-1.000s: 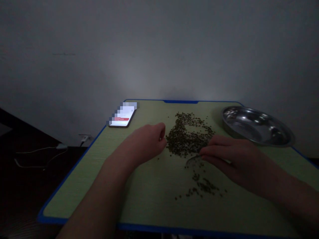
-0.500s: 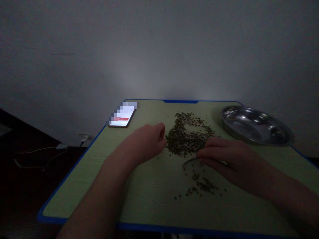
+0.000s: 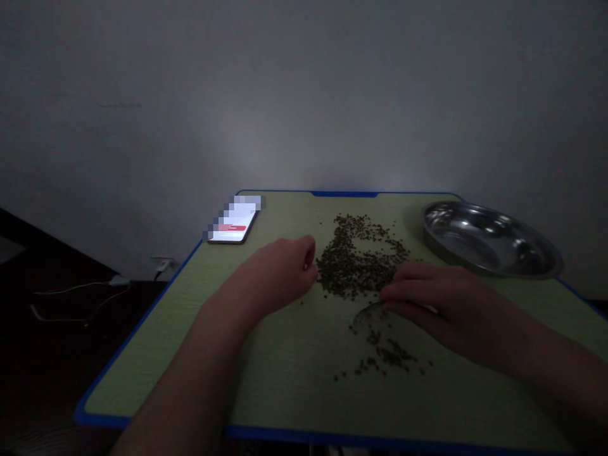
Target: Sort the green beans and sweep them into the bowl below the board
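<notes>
A pile of small dark green beans (image 3: 358, 256) lies spread on a light green table (image 3: 266, 373) with a blue rim. My left hand (image 3: 280, 269) rests on the table at the pile's left edge, fingers curled in loosely with nothing visible in them. My right hand (image 3: 439, 301) lies at the pile's near right edge, fingers closed on a metal spoon (image 3: 368, 312) whose bowl rests on the table. A smaller scatter of beans (image 3: 384, 358) lies nearer to me, below the spoon.
A shallow steel dish (image 3: 491, 240) stands at the table's far right corner. A lit phone (image 3: 234, 225) lies at the far left corner. Cables (image 3: 80, 291) trail on the dark floor to the left. A grey wall rises behind the table.
My right hand with the spoon slid a little left half a second ago, then came back to the right. My left hand has stayed still.
</notes>
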`<state>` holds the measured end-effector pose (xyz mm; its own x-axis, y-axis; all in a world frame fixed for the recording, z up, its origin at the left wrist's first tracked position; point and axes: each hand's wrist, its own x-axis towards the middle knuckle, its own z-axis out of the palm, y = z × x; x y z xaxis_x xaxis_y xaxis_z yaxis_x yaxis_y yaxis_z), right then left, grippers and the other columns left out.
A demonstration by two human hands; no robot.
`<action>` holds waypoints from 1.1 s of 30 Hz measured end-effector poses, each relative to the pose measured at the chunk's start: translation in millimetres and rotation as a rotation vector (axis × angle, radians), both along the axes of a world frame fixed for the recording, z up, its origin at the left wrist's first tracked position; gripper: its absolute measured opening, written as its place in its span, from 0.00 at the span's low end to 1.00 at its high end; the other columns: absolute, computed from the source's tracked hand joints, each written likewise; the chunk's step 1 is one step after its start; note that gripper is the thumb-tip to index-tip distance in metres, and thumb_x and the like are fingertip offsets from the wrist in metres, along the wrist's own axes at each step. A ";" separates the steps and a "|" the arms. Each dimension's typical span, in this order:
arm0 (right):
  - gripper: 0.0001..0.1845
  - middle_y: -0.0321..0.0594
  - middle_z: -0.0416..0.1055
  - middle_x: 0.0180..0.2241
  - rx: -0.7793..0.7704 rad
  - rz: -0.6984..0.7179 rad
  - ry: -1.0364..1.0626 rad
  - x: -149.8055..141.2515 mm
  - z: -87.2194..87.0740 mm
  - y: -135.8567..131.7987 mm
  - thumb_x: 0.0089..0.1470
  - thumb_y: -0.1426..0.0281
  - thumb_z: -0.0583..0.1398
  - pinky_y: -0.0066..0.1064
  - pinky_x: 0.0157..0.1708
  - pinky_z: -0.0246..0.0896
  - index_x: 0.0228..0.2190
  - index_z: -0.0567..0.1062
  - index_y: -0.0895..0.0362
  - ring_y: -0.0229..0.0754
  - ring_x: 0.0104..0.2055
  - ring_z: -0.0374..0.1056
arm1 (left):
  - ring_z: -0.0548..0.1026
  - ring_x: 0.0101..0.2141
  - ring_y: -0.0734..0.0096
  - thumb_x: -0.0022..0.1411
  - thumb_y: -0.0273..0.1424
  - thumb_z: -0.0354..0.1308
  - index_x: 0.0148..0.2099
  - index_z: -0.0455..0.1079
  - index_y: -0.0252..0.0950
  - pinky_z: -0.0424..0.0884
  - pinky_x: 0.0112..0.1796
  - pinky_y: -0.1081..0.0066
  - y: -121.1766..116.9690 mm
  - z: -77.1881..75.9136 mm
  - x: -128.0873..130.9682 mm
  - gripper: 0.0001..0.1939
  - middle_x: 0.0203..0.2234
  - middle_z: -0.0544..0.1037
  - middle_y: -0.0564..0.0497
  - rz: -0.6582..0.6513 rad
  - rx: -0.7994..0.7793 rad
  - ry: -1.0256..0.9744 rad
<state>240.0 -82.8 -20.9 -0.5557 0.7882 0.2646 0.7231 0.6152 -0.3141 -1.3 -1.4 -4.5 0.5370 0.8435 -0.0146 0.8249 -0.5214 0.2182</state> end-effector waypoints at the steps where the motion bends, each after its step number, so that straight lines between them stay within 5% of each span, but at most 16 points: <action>1: 0.13 0.39 0.70 0.30 0.016 -0.008 0.006 0.3 0.1 0.4 0.62 0.67 0.53 0.30 0.28 0.56 0.35 0.77 0.56 0.38 0.29 0.66 | 0.61 0.22 0.73 0.55 0.31 0.48 0.30 0.60 0.39 0.51 0.23 0.69 -0.2 -0.1 -0.3 0.03 0.23 0.68 0.53 -0.003 0.001 -0.002; 33: 0.11 0.39 0.74 0.30 0.088 -0.079 0.103 -9.9 -4.4 1.3 0.61 0.69 0.54 0.30 0.30 0.60 0.34 0.77 0.56 0.38 0.30 0.69 | 0.62 0.22 0.73 0.58 0.32 0.48 0.31 0.61 0.39 0.51 0.23 0.69 1.6 -0.6 -1.9 0.05 0.23 0.70 0.52 0.016 0.025 -0.011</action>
